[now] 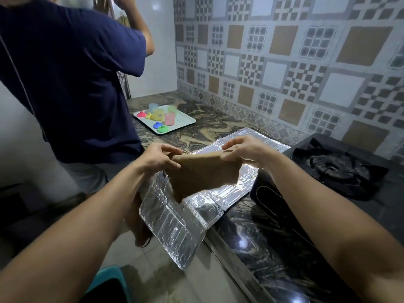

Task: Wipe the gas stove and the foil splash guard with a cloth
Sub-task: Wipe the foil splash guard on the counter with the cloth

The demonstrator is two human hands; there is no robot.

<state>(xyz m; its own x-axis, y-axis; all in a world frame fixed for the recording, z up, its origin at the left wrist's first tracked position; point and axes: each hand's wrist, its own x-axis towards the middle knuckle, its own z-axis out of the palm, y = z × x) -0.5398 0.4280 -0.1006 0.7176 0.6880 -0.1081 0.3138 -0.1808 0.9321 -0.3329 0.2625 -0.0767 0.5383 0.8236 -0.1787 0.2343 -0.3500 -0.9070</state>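
cloth (202, 174): just one, brown, held up in the air over the foil, top edge stretched left to right, the rest hanging down to a point
left hand (160, 158): grip pinched tight on the cloth's left corner
right hand (244, 149): grip pinched on the right corner
foil (179, 228): one sheet, flat on the bench (258, 239), long axis running from the wall toward me, near end sticking out past the edge
stove (336, 169): one, black, right of the foil
tray (188, 121): one, with a handful of little coloured cups

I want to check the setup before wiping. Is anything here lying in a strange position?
Yes. The foil splash guard lies flat on the counter beside the gas stove, and its near end overhangs the edge.
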